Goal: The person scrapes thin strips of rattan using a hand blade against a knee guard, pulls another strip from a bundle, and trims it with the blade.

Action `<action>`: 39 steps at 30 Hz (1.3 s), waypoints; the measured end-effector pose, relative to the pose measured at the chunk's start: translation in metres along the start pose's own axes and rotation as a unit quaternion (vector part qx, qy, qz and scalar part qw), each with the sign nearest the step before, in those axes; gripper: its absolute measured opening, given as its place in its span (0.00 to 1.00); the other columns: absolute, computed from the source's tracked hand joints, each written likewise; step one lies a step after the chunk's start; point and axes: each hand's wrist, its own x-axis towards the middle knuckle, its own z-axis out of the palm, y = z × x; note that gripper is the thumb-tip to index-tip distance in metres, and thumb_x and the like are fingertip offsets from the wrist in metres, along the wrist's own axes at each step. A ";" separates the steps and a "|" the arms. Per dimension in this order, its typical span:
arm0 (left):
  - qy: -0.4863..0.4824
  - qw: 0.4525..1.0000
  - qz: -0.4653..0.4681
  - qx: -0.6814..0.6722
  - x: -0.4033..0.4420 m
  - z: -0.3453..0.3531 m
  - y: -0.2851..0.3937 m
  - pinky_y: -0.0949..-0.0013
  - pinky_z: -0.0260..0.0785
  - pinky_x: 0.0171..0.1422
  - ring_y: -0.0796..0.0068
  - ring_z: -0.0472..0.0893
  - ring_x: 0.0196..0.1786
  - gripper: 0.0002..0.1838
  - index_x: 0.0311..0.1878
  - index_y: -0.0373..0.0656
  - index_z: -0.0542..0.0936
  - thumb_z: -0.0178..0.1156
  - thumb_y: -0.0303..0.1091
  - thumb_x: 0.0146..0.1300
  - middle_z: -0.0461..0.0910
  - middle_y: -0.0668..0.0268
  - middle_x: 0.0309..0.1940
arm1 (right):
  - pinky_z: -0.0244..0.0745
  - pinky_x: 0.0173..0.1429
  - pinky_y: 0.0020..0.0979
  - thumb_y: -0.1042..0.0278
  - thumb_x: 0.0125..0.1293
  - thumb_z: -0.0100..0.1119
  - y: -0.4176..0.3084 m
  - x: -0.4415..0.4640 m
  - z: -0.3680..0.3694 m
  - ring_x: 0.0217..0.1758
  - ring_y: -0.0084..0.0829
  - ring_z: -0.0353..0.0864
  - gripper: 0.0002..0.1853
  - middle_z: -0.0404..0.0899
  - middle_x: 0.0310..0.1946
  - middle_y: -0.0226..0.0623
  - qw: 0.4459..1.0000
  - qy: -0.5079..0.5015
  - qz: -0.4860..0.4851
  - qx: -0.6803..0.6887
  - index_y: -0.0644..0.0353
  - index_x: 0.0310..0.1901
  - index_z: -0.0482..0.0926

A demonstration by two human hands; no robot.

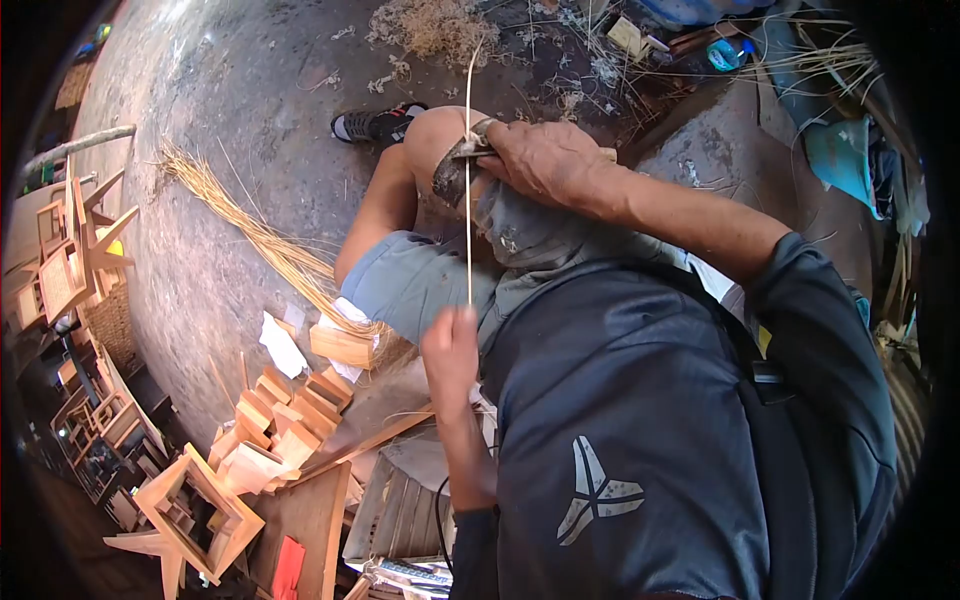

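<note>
A thin pale cane strip (469, 230) runs straight across my bent knee, its free end rising past the knee. My left hand (450, 345) is closed in a fist around the strip's near end, beside my thigh. At the knee, my right hand (545, 160) grips a knife, with the short blade (474, 153) against the strip; the fingers hide most of its handle. Beneath the blade, a dark worn pad (449, 180) is wrapped around the knee.
A long bundle of cane strips (250, 230) lies on the concrete floor to the left, its end by wooden blocks (342, 345). Pale shavings (432, 30) are heaped ahead. Wooden frames (195, 510) stand at lower left. A blue-green container (845, 165) sits at right.
</note>
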 end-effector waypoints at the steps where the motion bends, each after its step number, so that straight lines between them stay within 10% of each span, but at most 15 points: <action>1: -0.021 0.997 -0.067 -0.035 -0.021 -0.007 -0.005 0.62 0.62 0.29 0.69 0.66 0.20 0.17 0.25 0.35 0.70 0.55 0.38 0.67 0.66 0.56 0.16 | 0.77 0.29 0.38 0.52 0.69 0.52 -0.002 -0.001 -0.001 0.28 0.42 0.82 0.16 0.80 0.25 0.44 1.000 -0.013 0.018 0.018 0.59 0.39 0.72; 6: -0.009 0.988 -0.081 -0.132 -0.056 -0.012 -0.008 0.66 0.59 0.27 0.80 0.61 0.23 0.18 0.24 0.36 0.68 0.56 0.38 0.66 0.63 0.66 0.15 | 0.75 0.38 0.45 0.51 0.70 0.50 0.010 0.009 -0.013 0.34 0.52 0.81 0.19 0.80 0.29 0.51 0.979 -0.090 0.117 0.137 0.63 0.42 0.73; 18: 0.025 0.989 0.141 -0.037 0.126 0.044 0.067 0.54 0.65 0.34 0.41 0.72 0.29 0.17 0.30 0.33 0.72 0.52 0.39 0.69 0.72 0.45 0.24 | 0.78 0.35 0.46 0.52 0.70 0.49 0.007 0.004 -0.024 0.32 0.51 0.82 0.18 0.81 0.28 0.50 0.990 -0.084 0.080 0.082 0.61 0.38 0.75; 23: -0.011 0.995 0.088 0.035 0.016 0.008 0.002 0.56 0.63 0.31 0.50 0.70 0.24 0.16 0.28 0.34 0.71 0.56 0.37 0.66 0.70 0.47 0.21 | 0.78 0.36 0.46 0.54 0.70 0.50 0.006 0.003 -0.010 0.34 0.51 0.82 0.16 0.81 0.30 0.51 0.990 -0.064 0.079 0.097 0.61 0.40 0.75; 25: -0.044 0.994 -0.087 -0.040 -0.052 -0.022 -0.025 0.62 0.61 0.29 0.71 0.64 0.22 0.17 0.25 0.35 0.70 0.59 0.38 0.64 0.66 0.54 0.17 | 0.77 0.40 0.48 0.53 0.69 0.51 0.006 0.006 -0.013 0.38 0.53 0.82 0.17 0.81 0.34 0.51 0.985 -0.097 0.097 0.109 0.60 0.41 0.76; 27: -0.068 0.985 -0.158 0.006 -0.095 -0.037 -0.040 0.60 0.63 0.32 0.64 0.69 0.22 0.16 0.28 0.35 0.73 0.57 0.38 0.65 0.69 0.54 0.17 | 0.77 0.41 0.47 0.53 0.69 0.51 0.008 0.006 -0.007 0.39 0.52 0.81 0.17 0.81 0.35 0.51 0.987 -0.090 0.081 0.101 0.61 0.42 0.75; 34: -0.004 0.999 -0.043 -0.003 0.010 -0.013 0.008 0.56 0.69 0.46 0.49 0.78 0.38 0.18 0.37 0.37 0.77 0.53 0.46 0.68 0.79 0.52 0.34 | 0.77 0.30 0.43 0.56 0.68 0.53 0.004 0.003 0.000 0.28 0.46 0.82 0.13 0.80 0.25 0.48 0.997 0.017 0.006 0.077 0.59 0.35 0.73; 39: 0.052 0.994 0.093 0.028 0.111 0.033 0.068 0.50 0.69 0.39 0.42 0.79 0.36 0.19 0.33 0.37 0.77 0.55 0.47 0.66 0.79 0.48 0.28 | 0.78 0.39 0.46 0.53 0.69 0.52 0.003 0.001 -0.013 0.37 0.51 0.82 0.16 0.81 0.34 0.49 0.991 -0.071 0.066 0.093 0.61 0.40 0.73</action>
